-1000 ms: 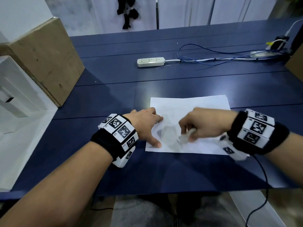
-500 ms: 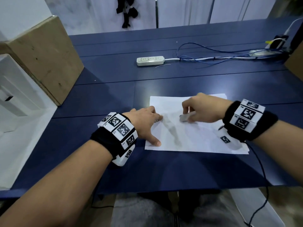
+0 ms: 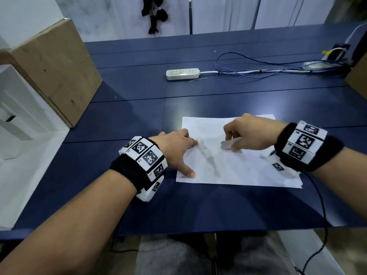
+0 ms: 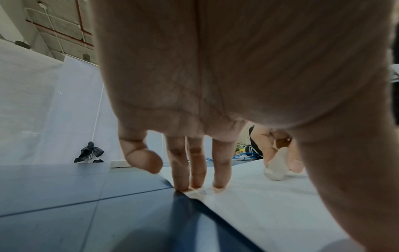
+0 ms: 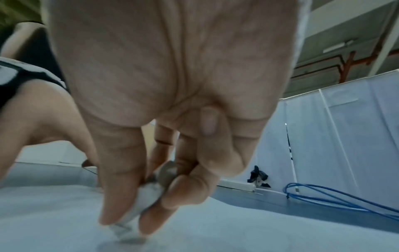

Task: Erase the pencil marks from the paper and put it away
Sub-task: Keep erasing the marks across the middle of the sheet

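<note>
A white sheet of paper (image 3: 238, 167) lies flat on the dark blue table (image 3: 139, 116), with a grey smudged pencil streak (image 3: 208, 159) running across its left half. My left hand (image 3: 178, 151) presses the sheet's left edge with straight fingers (image 4: 196, 163) and thumb. My right hand (image 3: 248, 133) pinches a white eraser (image 3: 226, 144) between thumb and fingers, its tip down on the paper (image 5: 64, 221) near the middle. In the right wrist view the eraser (image 5: 140, 204) is blurred. The left wrist view shows the eraser (image 4: 276, 163) to the right of my fingers.
A white power strip (image 3: 182, 74) lies further back, with blue and white cables (image 3: 268, 68) trailing right. A cardboard box (image 3: 53, 70) stands at the table's left edge, beside a white unit (image 3: 17, 116). Another brown box corner (image 3: 357, 76) is at far right.
My right hand carried the eraser from the sheet's near middle up and away, then slid it slightly back. The left hand has stayed pressing the paper's left edge.
</note>
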`<state>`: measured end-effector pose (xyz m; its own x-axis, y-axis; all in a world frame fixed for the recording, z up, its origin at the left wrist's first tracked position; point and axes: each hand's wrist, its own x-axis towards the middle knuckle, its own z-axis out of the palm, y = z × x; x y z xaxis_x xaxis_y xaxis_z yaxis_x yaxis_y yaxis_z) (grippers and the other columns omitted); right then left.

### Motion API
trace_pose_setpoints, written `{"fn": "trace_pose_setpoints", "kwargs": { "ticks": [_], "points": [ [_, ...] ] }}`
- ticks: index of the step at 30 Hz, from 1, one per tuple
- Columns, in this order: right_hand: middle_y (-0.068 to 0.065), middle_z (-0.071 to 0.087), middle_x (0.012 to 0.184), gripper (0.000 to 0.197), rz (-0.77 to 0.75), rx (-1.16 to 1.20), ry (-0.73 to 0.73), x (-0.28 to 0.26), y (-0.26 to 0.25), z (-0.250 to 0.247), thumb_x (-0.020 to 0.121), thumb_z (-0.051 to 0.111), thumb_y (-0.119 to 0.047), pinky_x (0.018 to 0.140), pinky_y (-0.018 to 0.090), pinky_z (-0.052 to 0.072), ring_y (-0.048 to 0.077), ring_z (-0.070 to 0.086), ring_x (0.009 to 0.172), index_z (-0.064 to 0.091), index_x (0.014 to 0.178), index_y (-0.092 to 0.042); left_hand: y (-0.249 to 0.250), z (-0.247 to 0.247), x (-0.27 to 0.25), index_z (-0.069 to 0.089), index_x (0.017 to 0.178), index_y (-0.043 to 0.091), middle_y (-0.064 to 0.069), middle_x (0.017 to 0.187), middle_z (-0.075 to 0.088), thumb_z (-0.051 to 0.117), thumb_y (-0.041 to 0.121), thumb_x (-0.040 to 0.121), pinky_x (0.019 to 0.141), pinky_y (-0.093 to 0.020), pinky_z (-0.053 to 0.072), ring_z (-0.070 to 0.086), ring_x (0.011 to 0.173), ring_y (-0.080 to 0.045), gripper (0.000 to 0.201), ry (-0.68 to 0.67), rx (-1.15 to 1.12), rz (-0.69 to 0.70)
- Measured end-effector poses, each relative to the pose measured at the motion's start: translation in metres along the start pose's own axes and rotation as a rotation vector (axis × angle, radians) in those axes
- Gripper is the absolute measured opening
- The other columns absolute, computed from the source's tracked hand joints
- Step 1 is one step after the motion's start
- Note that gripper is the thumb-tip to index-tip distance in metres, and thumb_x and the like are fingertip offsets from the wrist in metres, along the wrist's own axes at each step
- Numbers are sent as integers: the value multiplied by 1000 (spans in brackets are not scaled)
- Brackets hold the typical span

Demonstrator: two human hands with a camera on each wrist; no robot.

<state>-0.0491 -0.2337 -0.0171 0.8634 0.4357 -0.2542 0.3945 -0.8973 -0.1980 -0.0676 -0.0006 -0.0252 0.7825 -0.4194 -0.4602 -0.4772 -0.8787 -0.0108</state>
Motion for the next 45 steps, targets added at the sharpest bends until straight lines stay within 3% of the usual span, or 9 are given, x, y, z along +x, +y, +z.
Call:
{"fn": "trace_pose_setpoints", "kwargs": {
  "ticks": [4,7,11,16,23,28,34,39,45],
  "points": [
    [-11,72,84,12,-149,54,-235,-27,-16,15,77,74,-24,66,21,48,0,58,72,63,83,-28,-2,2,0,24,151,31,7,137,33,69,69,71,103,-41,34,41,124,-17,100,7,-17,4],
    [-11,67,76,11,-113,18,-129,-16,-12,10,80,72,-28,63,22,44,1,56,72,65,89,-28,-2,2,2,25,151,30,8,135,34,69,70,69,104,-43,34,41,125,-17,101,1,-19,10],
    [-14,61,74,12,23,-3,14,-2,0,0,81,71,-33,61,28,40,16,59,80,64,90,-27,-2,2,2,27,150,31,9,134,35,69,71,69,104,-42,34,42,124,-17,100,5,-11,2],
    [-10,71,85,15,-167,66,-224,-29,-17,18,76,73,-27,72,28,51,9,62,80,64,88,-27,-4,4,3,24,152,30,8,134,34,69,71,68,103,-43,34,41,125,-16,103,13,-22,12],
    [-13,65,75,13,5,22,-1,-3,1,1,81,71,-32,64,30,45,18,62,81,65,90,-25,-3,3,2,25,151,31,8,136,34,69,70,69,105,-44,33,39,128,-15,101,11,-29,8],
    [-8,72,84,15,-141,74,-250,-27,-12,14,77,73,-26,70,29,52,10,63,79,65,89,-26,-4,4,3,23,152,31,8,137,33,69,71,69,106,-46,33,38,128,-15,103,15,-37,10],
    [-16,57,74,11,40,-25,39,-1,0,-2,84,69,-34,55,23,34,16,56,82,60,87,-29,-2,3,0,25,151,31,8,136,33,69,70,69,107,-47,33,39,126,-15,101,15,-26,8],
    [-9,71,90,16,-150,19,-229,-28,-13,16,77,73,-25,74,31,52,13,62,85,58,82,-30,-6,4,3,25,151,31,9,135,33,69,72,68,106,-46,34,38,127,-14,102,22,-26,18],
    [-8,71,85,18,-143,116,-215,-30,-8,18,80,72,-28,61,20,41,2,59,73,65,97,-29,-7,6,3,29,148,31,13,128,33,70,72,66,106,-46,35,38,125,-11,101,33,-74,16]
  ]
}}
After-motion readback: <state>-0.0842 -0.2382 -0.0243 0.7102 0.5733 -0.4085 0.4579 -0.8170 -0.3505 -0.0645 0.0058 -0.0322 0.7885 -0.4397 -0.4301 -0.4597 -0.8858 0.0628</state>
